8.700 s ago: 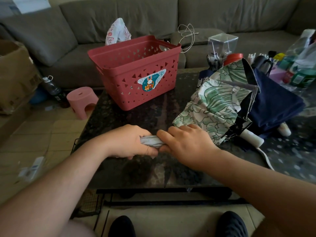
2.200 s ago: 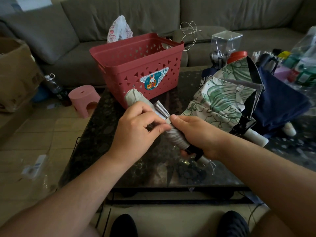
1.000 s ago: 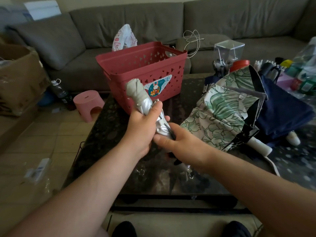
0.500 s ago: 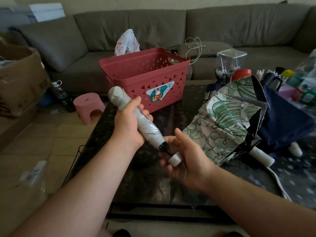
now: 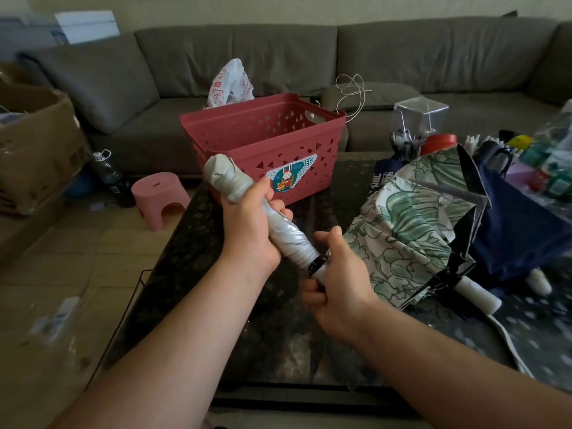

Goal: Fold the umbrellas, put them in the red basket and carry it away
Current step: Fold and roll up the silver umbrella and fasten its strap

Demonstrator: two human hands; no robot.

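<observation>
Left hand point(image 5: 247, 226) wrapped tight round the rolled grey umbrella point(image 5: 257, 212), mid-frame, held tilted above the dark speckled table point(image 5: 185, 258). Right hand point(image 5: 337, 280) curled round its white handle end. Fabric smooth, creased, cylindrical. Red basket point(image 5: 263, 144), perforated plastic, behind. Leaf-print umbrella point(image 5: 402, 230) lies crumpled at right, unfolded.

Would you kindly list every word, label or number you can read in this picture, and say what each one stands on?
"EP": on the cartoon sticker on the front wall of the red basket.
White characters on the navy fabric: blurred, not readable.
Red print on the white plastic bag behind the basket: too small to read.
Labels on the bottles at the far right: blurred.
</observation>
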